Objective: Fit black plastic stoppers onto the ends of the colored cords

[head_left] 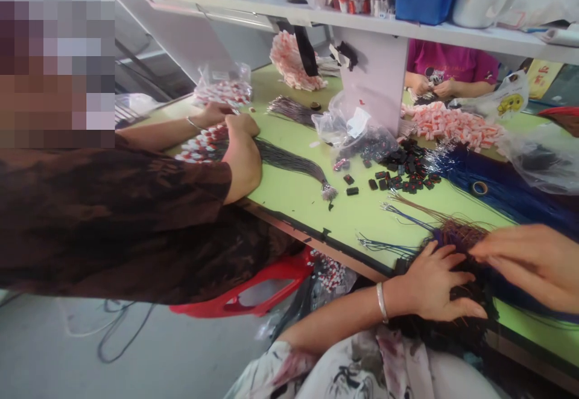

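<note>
Green worktable (298, 197) under a white shelf (362, 23)

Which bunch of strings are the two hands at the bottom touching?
The dark brown-and-purple bunch at the table's near edge: left hand presses on it, right hand reaches over it. The blue bunch and black bunch lie farther off.

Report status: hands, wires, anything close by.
Left hand flat on dark wire bundle at table edge. Right hand open, fingers on same bundle. Black connectors scattered beyond; co-worker's arm to the left.
</note>
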{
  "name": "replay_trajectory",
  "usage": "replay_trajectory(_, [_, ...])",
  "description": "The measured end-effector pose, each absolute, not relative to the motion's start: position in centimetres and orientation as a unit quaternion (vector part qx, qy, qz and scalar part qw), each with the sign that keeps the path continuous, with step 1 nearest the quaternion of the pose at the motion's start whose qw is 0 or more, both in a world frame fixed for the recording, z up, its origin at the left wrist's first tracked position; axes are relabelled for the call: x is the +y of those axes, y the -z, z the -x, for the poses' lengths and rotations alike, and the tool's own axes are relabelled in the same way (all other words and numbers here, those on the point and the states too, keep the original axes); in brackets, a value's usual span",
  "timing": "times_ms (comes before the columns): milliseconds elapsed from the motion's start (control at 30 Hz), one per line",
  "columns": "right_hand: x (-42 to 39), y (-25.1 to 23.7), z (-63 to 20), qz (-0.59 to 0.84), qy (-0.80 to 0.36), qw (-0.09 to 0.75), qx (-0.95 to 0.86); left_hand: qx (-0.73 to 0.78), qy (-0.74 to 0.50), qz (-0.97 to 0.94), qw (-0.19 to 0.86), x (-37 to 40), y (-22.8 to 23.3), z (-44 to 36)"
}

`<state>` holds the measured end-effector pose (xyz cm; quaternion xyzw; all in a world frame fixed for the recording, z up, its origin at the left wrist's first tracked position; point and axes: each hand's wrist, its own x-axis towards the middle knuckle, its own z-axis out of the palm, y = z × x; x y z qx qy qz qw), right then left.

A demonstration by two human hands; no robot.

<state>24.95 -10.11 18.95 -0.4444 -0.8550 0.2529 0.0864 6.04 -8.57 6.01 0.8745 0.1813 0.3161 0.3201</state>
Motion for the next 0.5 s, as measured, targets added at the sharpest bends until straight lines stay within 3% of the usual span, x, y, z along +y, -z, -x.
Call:
replay_trajectory(133, [-4.6, -18.0, -17.1, 0.41, -0.413, 0.209, -0.786, 0.188, -0.324, -0.882, 0.287, -8.9, -5.9, -6.6])
replay_trajectory(233, [-1.3, -12.7, -12.0, 0.372, -0.499, 0.194, -0.758, 0.2, -0.319, -0.88, 0.29, -9.5, -5.7, -6.4])
replay_trajectory(367, [0.3, -5.7, -10.8, 0.378, -0.446, 0.187, -0.789, 0.197, -0.321, -0.868, 0.323, -10.2, -5.7, -4.8])
replay_trajectory(500, [0.0, -3.3, -12.4, 0.362, -0.355, 0.137, -0.851, 0.171, -0.334, -0.837, 0.398, -10.1, -5.7, -2.7])
